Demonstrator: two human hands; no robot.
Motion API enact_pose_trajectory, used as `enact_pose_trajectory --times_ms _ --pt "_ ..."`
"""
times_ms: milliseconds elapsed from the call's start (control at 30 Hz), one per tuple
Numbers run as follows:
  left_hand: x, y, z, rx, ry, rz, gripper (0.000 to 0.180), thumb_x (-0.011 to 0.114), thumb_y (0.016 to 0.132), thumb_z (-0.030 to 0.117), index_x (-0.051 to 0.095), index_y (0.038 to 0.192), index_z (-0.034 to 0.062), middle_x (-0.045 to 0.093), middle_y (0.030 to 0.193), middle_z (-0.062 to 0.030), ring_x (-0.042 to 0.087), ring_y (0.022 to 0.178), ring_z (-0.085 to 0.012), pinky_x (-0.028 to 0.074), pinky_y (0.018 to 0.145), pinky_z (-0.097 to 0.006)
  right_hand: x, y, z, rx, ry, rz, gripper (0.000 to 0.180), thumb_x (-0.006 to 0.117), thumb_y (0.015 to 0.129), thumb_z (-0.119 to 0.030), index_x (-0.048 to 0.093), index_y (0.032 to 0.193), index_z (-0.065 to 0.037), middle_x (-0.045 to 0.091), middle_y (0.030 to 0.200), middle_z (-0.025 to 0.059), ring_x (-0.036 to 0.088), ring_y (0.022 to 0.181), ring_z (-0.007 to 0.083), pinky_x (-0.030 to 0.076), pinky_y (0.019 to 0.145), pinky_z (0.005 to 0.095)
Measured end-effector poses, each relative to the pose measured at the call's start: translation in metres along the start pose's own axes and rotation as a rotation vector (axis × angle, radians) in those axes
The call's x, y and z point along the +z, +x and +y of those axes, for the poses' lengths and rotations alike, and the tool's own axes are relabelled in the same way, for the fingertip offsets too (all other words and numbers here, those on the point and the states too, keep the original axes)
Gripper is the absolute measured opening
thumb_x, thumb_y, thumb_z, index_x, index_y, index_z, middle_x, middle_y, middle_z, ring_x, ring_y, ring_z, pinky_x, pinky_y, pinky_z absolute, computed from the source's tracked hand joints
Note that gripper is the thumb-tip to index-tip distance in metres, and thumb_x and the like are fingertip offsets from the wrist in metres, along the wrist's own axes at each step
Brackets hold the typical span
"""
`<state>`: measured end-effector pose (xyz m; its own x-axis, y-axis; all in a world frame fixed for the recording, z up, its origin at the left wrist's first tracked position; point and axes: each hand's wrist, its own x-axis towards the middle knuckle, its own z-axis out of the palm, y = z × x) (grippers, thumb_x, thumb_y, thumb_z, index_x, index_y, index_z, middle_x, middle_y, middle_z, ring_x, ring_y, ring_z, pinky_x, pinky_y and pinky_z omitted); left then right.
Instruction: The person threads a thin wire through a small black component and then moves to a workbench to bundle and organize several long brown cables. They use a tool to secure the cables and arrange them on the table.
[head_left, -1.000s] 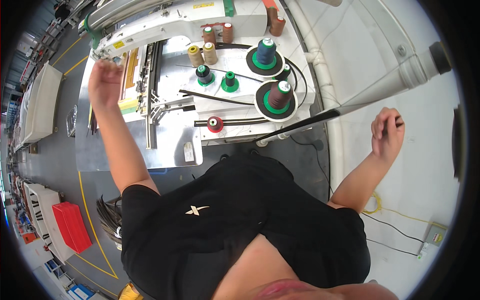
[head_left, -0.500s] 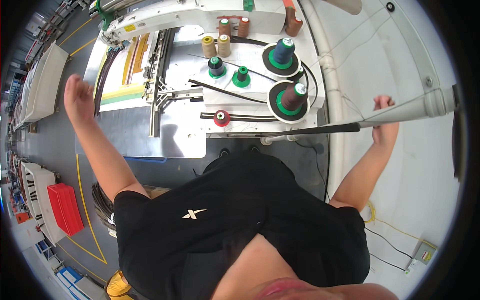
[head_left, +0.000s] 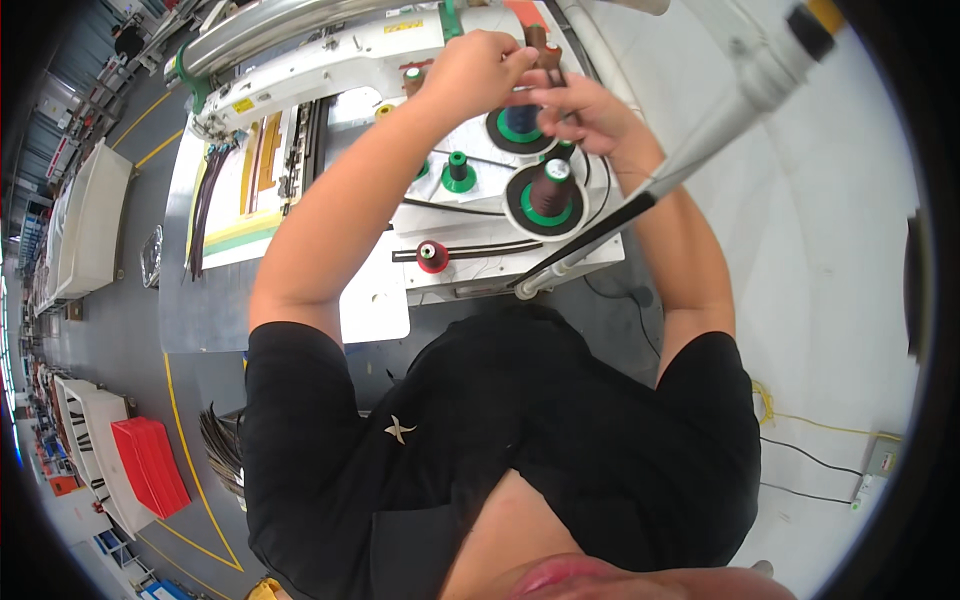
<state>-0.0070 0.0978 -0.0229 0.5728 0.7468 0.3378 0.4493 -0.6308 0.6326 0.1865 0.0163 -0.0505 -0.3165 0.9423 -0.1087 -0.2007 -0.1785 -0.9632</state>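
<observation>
Both hands [head_left: 530, 85] crowding rear thread cone [head_left: 520, 118]

left hand [head_left: 478, 68] curled, right hand [head_left: 580, 105] pinching

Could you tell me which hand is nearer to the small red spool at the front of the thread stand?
Left. The left hand is above the red spool; the right hand is farther off, up and right.

Bright, even overhead light is washing the scene; glare is whitening the floor at three o'clock, and edges are bending into a black fisheye rim.
</observation>
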Motion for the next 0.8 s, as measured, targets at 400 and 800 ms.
enact_pose_trajectory --times_ms 400,800 --pt "-0.002 -0.017 0.010 -0.251 0.044 0.286 0.046 0.074 0.096 0.038 0.070 0.076 -0.0027 0.052 0.058 0.0005 0.043 0.057 -0.0075 0.036 0.052 -0.029 -0.076 -0.030 -0.008 -0.072 -0.066 0.006 0.015 0.068 0.099 -0.020 0.065 0.097 -0.005 0.054 0.070 -0.0035 0.038 0.047 0.0013 0.026 0.039 0.0200" --pt "-0.045 -0.106 -0.036 -0.644 0.377 0.557 0.048 0.074 0.094 0.041 0.068 0.073 -0.0021 0.053 0.056 -0.0047 0.045 0.054 -0.0147 0.037 0.053 -0.034 -0.161 -0.035 -0.021 -0.194 -0.178 0.133 0.020 0.077 0.092 -0.023 0.068 0.089 -0.006 0.052 0.067 -0.0070 0.035 0.052 0.0015 0.025 0.045 0.0216"
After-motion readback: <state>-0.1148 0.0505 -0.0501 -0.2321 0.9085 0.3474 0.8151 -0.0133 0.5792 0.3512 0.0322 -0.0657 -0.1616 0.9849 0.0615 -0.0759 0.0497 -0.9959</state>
